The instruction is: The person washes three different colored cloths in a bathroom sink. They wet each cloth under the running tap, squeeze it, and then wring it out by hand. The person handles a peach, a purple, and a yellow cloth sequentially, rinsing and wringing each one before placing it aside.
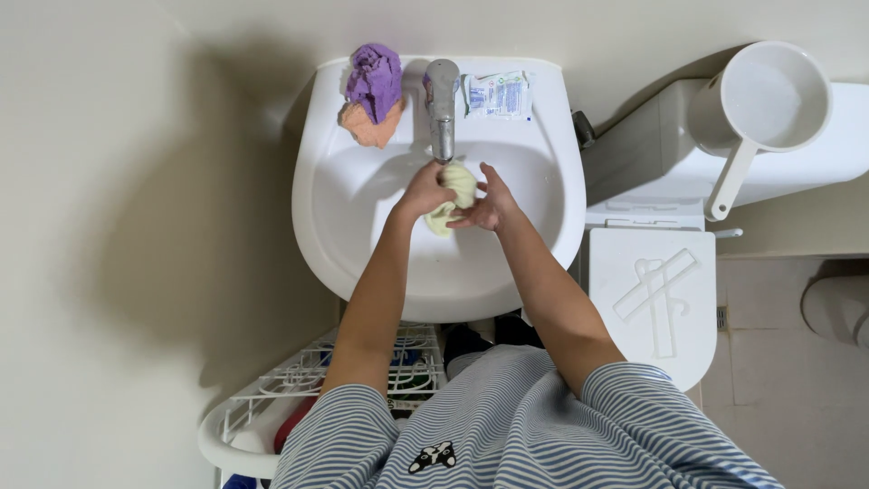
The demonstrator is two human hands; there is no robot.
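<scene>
Pale yellow cloth (455, 194) sits bunched between my two hands over the basin of the white sink (362, 244), directly under the spout of the chrome tap (442, 107). My left hand (424, 192) is clenched around the cloth's left side; my right hand (485, 206) presses against its right side with the fingers spread and curled over the lower end, so both hands grasp the one cloth. I cannot tell whether water is running: no stream shows clearly at this angle. On the sink's back ledge, left of the tap, a purple cloth (375, 80) lies on top of an orange cloth (367, 127), both crumpled and untouched. Right of the tap lies a small flat sachet (496, 94). As I judge it, the washing stands at an early to middle stage: one cloth is in hand, two wait on the ledge, and nothing shows as wrung out or hung. To the right stands the toilet cistern (652, 149) with a white dipper (769, 104) resting on it. Below the sink a white wire basket (272, 398) holds mixed items.
</scene>
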